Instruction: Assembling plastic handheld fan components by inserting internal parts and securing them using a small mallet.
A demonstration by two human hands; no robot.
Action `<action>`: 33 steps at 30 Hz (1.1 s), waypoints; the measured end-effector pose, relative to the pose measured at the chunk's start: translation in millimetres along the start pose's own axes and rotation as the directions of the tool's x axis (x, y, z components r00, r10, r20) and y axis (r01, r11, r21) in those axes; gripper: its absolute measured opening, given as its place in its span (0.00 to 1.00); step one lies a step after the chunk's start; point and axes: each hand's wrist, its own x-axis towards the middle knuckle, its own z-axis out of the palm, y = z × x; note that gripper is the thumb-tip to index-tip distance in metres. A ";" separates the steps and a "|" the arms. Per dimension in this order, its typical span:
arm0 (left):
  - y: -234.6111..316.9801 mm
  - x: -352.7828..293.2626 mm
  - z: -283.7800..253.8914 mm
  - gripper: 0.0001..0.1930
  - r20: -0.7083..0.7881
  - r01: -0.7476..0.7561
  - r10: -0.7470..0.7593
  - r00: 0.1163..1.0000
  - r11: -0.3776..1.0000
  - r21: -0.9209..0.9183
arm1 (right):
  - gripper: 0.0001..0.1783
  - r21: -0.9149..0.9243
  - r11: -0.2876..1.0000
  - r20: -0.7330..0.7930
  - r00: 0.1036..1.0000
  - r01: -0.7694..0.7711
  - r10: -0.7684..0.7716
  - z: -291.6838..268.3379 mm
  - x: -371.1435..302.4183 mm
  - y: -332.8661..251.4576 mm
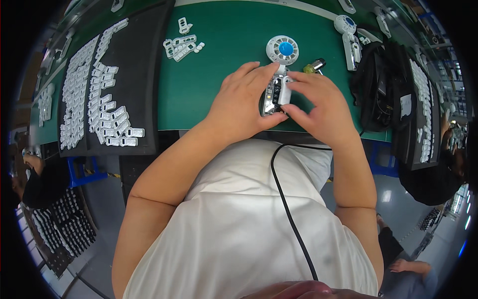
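Note:
A small white handheld fan (272, 51) with a blue centre lies on the green mat (214, 79), its round head pointing away from me. Its handle is uncovered and shows dark and metallic inner parts (270, 99). My left hand (239, 102) is closed around the handle's left side, thumb at its lower end and fingers near the neck. Between the thumb and fingers of my right hand (323, 104) is a narrow white cover piece (285, 92), held against the handle's right side. Beyond that hand lies a short yellow-green and silver cylindrical object (314, 66).
Loose white frame-like parts (184, 47) lie at the far left of the mat. A dark tray (147, 89) with rows of white pieces stands further left. At right are another fan (345, 24), a black bag (381, 87) and a second tray (418, 154). Other people sit either side.

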 end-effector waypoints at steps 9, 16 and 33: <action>0.1 -1.6 -1.9 0.49 0.005 0.028 -0.028 1.000 0.999 -0.036 | 0.21 -0.051 0.999 0.126 0.992 0.015 -0.008 4.6 17.5 -7.8; 3.5 -13.9 -1.5 0.46 -0.025 -0.057 0.057 0.998 0.998 0.012 | 0.19 -0.142 0.987 0.133 0.990 0.073 -0.054 1.1 15.6 -9.2; 15.0 -42.4 7.8 0.33 0.016 -0.244 0.249 0.968 0.929 0.280 | 0.19 0.093 0.873 0.096 0.877 -0.480 0.472 -17.5 -67.1 -7.7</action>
